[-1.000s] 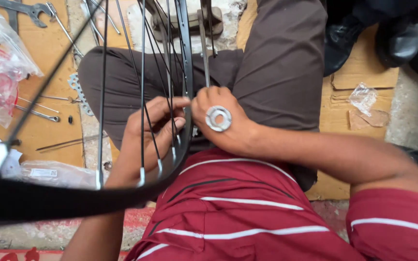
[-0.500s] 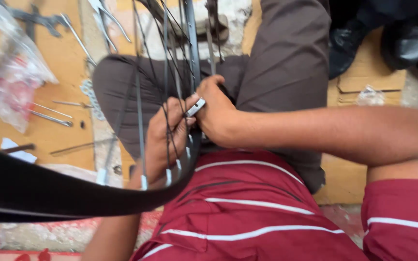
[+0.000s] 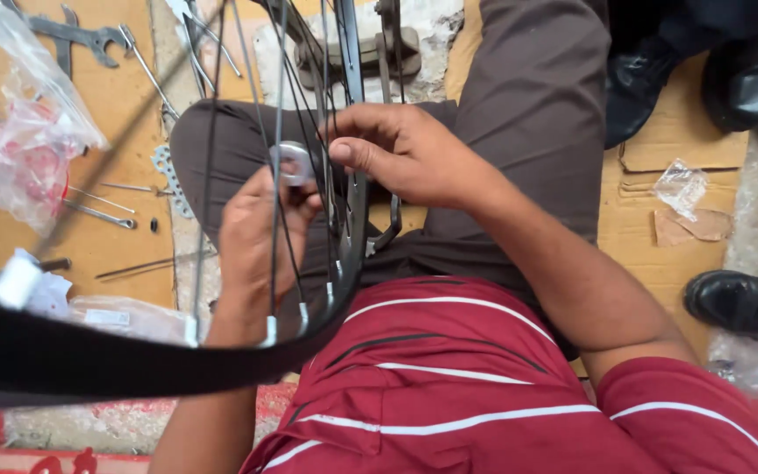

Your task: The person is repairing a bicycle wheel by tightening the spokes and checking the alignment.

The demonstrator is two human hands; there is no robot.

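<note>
Head view, centre of the frame: a small round silver metal disc (image 3: 292,161) sits among the thin steel spokes (image 3: 275,219) of a black-rimmed bicycle wheel (image 3: 89,360), pinched in the left hand (image 3: 256,237). Just right, the right hand (image 3: 401,154) curls half-clenched around the spokes. Upper left, grey metal spanners (image 3: 81,37) lie on cardboard (image 3: 125,105).

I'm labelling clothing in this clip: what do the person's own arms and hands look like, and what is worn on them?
Both forearms are bare, and neither the left hand nor the right hand wears a glove, ring or watch that shows. The right upper arm has a short red sleeve with thin white stripes, matching the red striped shirt. The left sleeve is out of view.
</note>
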